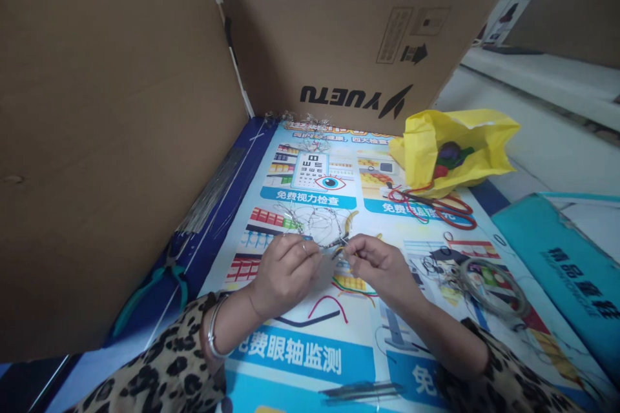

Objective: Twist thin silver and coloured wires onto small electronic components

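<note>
Left arm (238, 317) and right arm (438, 329) reach in from the lower corners, angled inward. Left hand (287, 274): back up, fingers curled, tips pinched. Right hand (380, 264): thumb and index pinched, other fingers bent. Hands about level, fingertips pointing at each other, near but apart. Right arm bare past the wrist.

Sleeves (165, 368) are leopard-print — black spots on tan. Bracelet (212, 329) is silver; wire tangle (314, 222) is dull grey. Poster (290, 393) is multicoloured, mostly blue and white. Bag (419, 155) is plain yellow (contents (448, 161) show purple, green, red). Scissors handles (465, 227) red, pliers handles (145, 292) teal. Cardboard (314, 19) brown, lettering (356, 98) black. Box (537, 251) turquoise — black characters (576, 264). Table strip (201, 264) deep blue.
</note>
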`<action>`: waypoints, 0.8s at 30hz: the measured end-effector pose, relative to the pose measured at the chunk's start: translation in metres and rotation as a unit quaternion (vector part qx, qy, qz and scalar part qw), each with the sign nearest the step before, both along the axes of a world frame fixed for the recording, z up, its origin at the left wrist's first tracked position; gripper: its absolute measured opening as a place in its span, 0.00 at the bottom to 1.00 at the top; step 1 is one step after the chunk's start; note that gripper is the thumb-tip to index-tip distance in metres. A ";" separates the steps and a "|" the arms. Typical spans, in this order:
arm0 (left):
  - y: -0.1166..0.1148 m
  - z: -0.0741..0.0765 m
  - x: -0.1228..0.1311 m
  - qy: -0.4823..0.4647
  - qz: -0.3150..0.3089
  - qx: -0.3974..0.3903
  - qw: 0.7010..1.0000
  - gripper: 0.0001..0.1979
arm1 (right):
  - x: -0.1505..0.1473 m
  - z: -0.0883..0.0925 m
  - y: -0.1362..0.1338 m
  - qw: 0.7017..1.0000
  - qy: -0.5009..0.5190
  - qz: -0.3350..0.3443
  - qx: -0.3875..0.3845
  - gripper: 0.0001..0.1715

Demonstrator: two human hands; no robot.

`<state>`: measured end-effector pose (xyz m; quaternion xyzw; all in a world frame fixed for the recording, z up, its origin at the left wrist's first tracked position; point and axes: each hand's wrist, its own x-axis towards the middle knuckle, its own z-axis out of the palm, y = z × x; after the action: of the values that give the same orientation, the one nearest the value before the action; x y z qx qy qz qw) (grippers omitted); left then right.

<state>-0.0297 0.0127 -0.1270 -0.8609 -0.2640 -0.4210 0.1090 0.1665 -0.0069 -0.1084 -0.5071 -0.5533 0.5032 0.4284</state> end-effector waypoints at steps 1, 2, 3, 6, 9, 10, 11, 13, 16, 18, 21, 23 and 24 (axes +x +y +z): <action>0.000 0.000 0.000 0.000 -0.001 -0.001 1.000 0.07 | 0.000 0.000 0.000 1.000 -0.002 0.001 0.000 0.07; 0.000 0.000 0.000 -0.001 -0.002 -0.001 1.000 0.08 | 0.000 0.000 0.000 1.000 -0.004 0.001 0.000 0.07; 0.000 0.000 0.000 -0.002 -0.003 0.000 1.000 0.08 | 0.000 0.000 0.001 1.000 -0.008 0.001 0.001 0.07; 0.000 -0.001 0.000 -0.005 -0.004 0.003 1.000 0.09 | 0.000 0.000 0.002 1.000 -0.015 -0.002 0.000 0.06; -0.001 -0.001 0.000 -0.006 -0.006 0.004 1.000 0.10 | 0.000 -0.001 0.003 1.000 -0.020 -0.013 -0.004 0.06; -0.001 -0.001 0.000 -0.007 -0.007 0.005 1.000 0.10 | 0.000 -0.002 0.004 1.000 -0.023 -0.019 -0.006 0.06; -0.001 -0.001 0.000 -0.007 -0.007 0.006 1.000 0.11 | 0.001 -0.003 0.005 0.999 -0.026 -0.025 -0.008 0.06; -0.001 -0.001 0.000 -0.003 -0.007 0.001 1.000 0.10 | 0.002 -0.006 0.006 0.999 -0.034 -0.038 -0.017 0.07; 0.001 -0.002 0.002 0.005 -0.006 -0.023 1.000 0.09 | 0.004 -0.012 0.009 0.997 -0.057 -0.044 -0.034 0.08; 0.004 -0.003 0.003 -0.002 0.001 -0.053 0.999 0.07 | 0.006 -0.017 0.011 0.995 -0.087 -0.033 -0.036 0.07; 0.010 -0.003 0.004 -0.024 0.023 -0.114 0.993 0.03 | 0.008 -0.024 0.013 0.990 -0.133 0.012 -0.032 0.06; 0.012 -0.004 0.004 -0.029 0.027 -0.149 0.988 0.02 | 0.008 -0.027 0.013 0.987 -0.154 0.041 -0.023 0.06; 0.013 -0.004 0.004 -0.028 0.026 -0.160 0.986 0.03 | 0.009 -0.028 0.013 0.985 -0.163 0.050 -0.015 0.06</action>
<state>-0.0259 0.0260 -0.1314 -0.8478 -0.3535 -0.3944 -0.0271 0.1751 0.0059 -0.1363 -0.5606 -0.6328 0.4427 0.2989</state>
